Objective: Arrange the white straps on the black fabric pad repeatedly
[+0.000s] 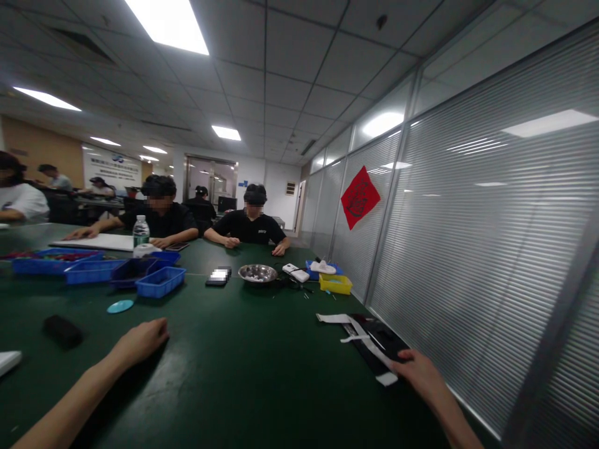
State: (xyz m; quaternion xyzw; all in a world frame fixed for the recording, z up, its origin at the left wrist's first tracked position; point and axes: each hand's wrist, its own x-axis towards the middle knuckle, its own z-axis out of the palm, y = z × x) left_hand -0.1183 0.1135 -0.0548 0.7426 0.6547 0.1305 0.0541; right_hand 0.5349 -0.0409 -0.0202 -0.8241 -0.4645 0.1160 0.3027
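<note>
My left hand (143,340) rests on the green table with its fingers curled in, and nothing shows in it. To its left lies a black block-like object (62,331), and beyond it a light-blue disc (120,306). On the right, my right hand (416,369) has its thumb and fingers at the near edge of a flat black sheet (390,337). Several white paper-like strips (372,344) lie across the sheet, some reaching past its edge. The fingers' undersides are partly hidden.
Blue bins (161,282), a bottle (141,232), a phone (218,277), a metal bowl (257,274) and a yellow tray (335,285) stand across the green table (243,362). Two people sit at the far side. A glass partition (468,249) runs along the right edge.
</note>
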